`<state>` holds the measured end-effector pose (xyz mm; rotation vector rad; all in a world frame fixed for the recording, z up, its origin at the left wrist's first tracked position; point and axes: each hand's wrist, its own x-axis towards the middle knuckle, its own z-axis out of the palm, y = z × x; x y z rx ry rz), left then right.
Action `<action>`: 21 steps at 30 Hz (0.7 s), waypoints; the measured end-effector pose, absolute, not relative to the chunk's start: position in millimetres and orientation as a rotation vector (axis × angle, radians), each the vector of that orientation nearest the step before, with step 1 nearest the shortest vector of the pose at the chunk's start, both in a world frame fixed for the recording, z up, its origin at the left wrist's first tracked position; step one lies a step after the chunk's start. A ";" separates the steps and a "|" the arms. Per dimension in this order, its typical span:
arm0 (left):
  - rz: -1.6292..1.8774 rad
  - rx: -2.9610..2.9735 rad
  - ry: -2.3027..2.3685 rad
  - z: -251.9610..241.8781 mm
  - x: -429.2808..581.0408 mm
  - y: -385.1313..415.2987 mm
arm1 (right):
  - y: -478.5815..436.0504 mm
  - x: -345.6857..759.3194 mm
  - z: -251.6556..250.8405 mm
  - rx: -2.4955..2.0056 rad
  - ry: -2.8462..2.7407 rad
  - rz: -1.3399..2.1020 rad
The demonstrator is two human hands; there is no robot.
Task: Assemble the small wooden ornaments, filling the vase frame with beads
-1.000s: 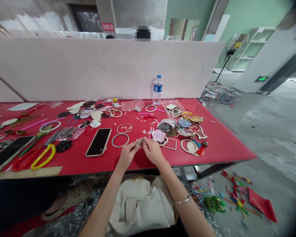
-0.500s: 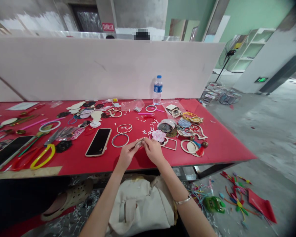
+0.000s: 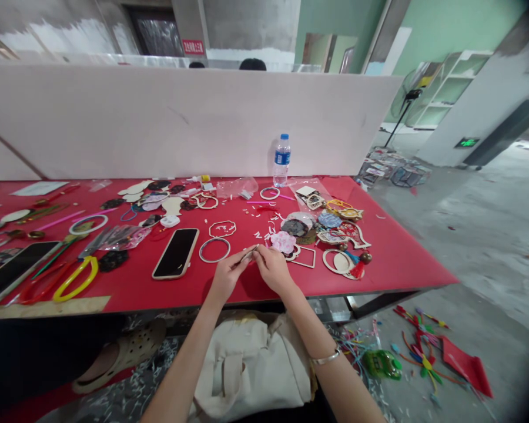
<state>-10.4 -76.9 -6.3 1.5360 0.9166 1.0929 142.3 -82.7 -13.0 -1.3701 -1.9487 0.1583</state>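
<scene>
My left hand (image 3: 226,277) and my right hand (image 3: 272,270) are raised together just above the red table (image 3: 392,258), near its front edge. Between their fingertips they pinch a small, thin, pale piece (image 3: 249,254), too small to name and partly hidden by my fingers. A thin metal hoop (image 3: 214,249) lies just left of my left hand. Beyond my right hand are a pink flower-shaped piece (image 3: 283,242) and a square wooden frame (image 3: 303,257).
A phone (image 3: 176,253) lies left of the hands, among scattered wooden shapes, tassels, plastic bags and white scraps. A water bottle (image 3: 281,160) stands by a white partition (image 3: 180,123). A cloth bag (image 3: 251,364) sits below the table edge, with colourful craft scraps on the floor at right.
My hands stay in nearly the same place, still pinching the small piece. Its tip turns slightly, and the view shifts very little.
</scene>
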 end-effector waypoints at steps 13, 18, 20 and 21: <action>1.094 1.559 0.913 -6.2 -10.5 -76.9 | -81.5 143.5 -14.0 -1.357 -1.936 0.192; 1.100 1.548 0.903 -7.2 -10.5 -77.0 | -82.9 143.2 -12.9 -1.346 -1.928 0.203; 1.105 1.557 0.909 -6.8 -10.4 -76.9 | -83.2 143.0 -12.7 -1.348 -1.923 0.204; 1.105 1.563 0.912 -6.6 -10.4 -76.9 | -83.3 142.9 -12.7 -1.349 -1.920 0.203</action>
